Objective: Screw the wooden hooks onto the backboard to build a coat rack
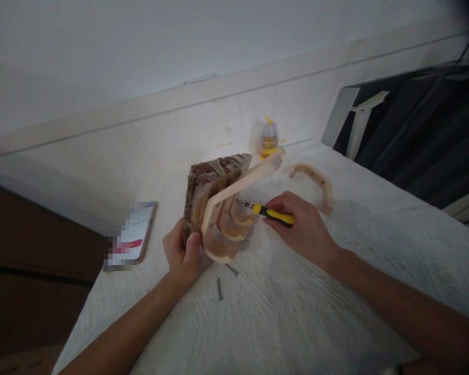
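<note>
My left hand [183, 249] grips the lower left end of a rough, bark-edged wooden board [219, 169], thumb toward the front. Pale curved wooden hooks [213, 224] stand in a row against the board's face. In my right hand [297, 221] is a yellow and black screwdriver [273, 213], its shaft pointing left at one of the hooks. Whether its tip sits in a screw is too small to tell. One loose wooden hook [316, 179] lies to the right on the cloth. Two screws, one of them a dark screw [219, 289], rest below the board.
A white cloth [297, 317] covers the surface. A phone [133, 234] lies at the left edge. A clear container with a yellow base [269, 139] stands by the wall at the back. To the right is a dark panel with a pale bracket [361, 125].
</note>
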The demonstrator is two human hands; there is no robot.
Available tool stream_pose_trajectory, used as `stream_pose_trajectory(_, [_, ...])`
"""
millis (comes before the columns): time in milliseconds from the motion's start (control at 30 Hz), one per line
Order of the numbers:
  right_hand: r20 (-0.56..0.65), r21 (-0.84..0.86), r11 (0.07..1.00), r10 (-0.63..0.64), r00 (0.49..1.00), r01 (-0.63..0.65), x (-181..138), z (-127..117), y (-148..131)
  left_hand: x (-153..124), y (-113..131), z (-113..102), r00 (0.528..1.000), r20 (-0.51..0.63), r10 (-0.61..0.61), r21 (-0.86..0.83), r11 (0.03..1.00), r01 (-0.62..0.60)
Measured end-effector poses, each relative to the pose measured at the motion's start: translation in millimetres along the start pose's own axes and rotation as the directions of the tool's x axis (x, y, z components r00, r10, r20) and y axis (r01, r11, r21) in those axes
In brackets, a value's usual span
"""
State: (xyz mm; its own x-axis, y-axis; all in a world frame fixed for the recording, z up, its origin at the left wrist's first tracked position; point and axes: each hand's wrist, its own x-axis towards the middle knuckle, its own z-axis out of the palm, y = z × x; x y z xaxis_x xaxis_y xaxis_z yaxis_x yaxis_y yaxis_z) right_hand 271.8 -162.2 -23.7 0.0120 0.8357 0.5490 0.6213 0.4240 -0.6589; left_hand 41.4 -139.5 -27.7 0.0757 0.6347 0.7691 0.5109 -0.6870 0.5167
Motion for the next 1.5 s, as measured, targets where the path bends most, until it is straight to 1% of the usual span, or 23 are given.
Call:
stream_pose_trajectory(67, [0.014,-0.04,0.999,0.025,1.0,-0.024,1,-3,0,-1,-1,0,1.0,-0.002,-0.008,-0.001,1.0,0.008])
stream_pose_trajectory(167, [0.136,-0.041,0.996,0.087,0.987,-0.082,0,-3,-1,0,-2,1,1.0,-0.018,-0.009,-0.003,1.0,0.009])
stream_pose_trajectory(200, [0.158,-0.032,0.995,0.095,0.983,-0.091,0,-2,-1,0,-2,1,1.0,-0.026,-0.008,-0.004,1.0,0.008])
stream_pose_trajectory(233, [0.152,-0.024,0.995,0.095,0.984,-0.093,-1,1,-1,0,-2,1,0.999,-0.031,-0.011,-0.003,1.0,0.011])
stream_pose_trajectory(400, [-0.032,0.031,0.994,0.101,0.994,-0.1,-2,8,2,0,-2,2,1.0,-0.018,-0.021,0.003,1.0,0.021])
stream_pose_trajectory(467, [-0.035,0.027,0.995,0.101,0.994,-0.1,0,7,2,0,-1,2,1.0,-0.021,-0.009,0.006,1.0,0.009])
stream_pose_trajectory(533, [0.033,-0.014,0.994,0.107,0.994,-0.106,1,4,2,1,0,2,1.0,-0.031,-0.003,0.008,1.0,0.003])
stream_pose_trajectory(600, [0.149,-0.05,0.99,0.134,0.98,-0.128,1,3,1,2,0,2,0.999,-0.043,0.01,0.01,1.0,-0.01])
stream_pose_trajectory(667, [0.213,-0.039,0.99,0.141,0.967,-0.135,-1,5,1,2,0,2,0.998,-0.046,0.031,0.008,1.0,-0.03])
stream_pose_trajectory(733, [0.172,-0.004,0.992,0.126,0.977,-0.127,-2,8,1,1,-1,2,0.998,-0.043,0.047,0.003,0.999,-0.047])
stream_pose_trajectory(833, [0.033,0.061,0.988,0.14,0.99,-0.142,-3,11,2,0,-2,2,0.998,-0.036,0.049,-0.003,0.999,-0.049])
stream_pose_trajectory(900, [-0.006,0.084,0.986,0.146,0.989,-0.145,-3,10,2,1,-2,2,0.998,-0.045,0.046,0.003,0.999,-0.046])
stream_pose_trajectory(1067, [0.14,0.054,0.985,0.157,0.978,-0.166,-1,8,1,4,0,2,0.996,-0.064,0.054,0.037,0.998,-0.052])
stream_pose_trajectory(1100, [0.151,0.061,0.984,0.16,0.975,-0.17,-1,8,1,4,0,2,0.997,-0.061,0.053,0.039,0.998,-0.051])
stream_pose_trajectory(1167, [0.13,0.075,0.983,0.156,0.979,-0.166,-2,10,0,2,-2,2,0.998,-0.048,0.048,0.04,0.998,-0.047])
stream_pose_trajectory(1267, [0.051,0.074,0.986,0.147,0.988,-0.15,-3,12,0,0,-3,2,0.999,-0.023,0.043,0.031,0.999,-0.042])
stream_pose_trajectory(1367, [-0.002,0.044,0.993,0.107,0.994,-0.107,-2,11,1,0,-2,2,0.998,-0.022,0.058,0.018,0.998,-0.057])
stream_pose_trajectory(1433, [0.032,0.008,0.994,0.106,0.994,-0.107,-1,10,3,2,0,2,0.997,-0.033,0.068,0.012,0.998,-0.068])
stream_pose_trajectory(1500, [0.125,-0.029,0.989,0.146,0.981,-0.144,0,9,3,3,1,2,0.997,-0.044,0.069,0.012,0.998,-0.068])
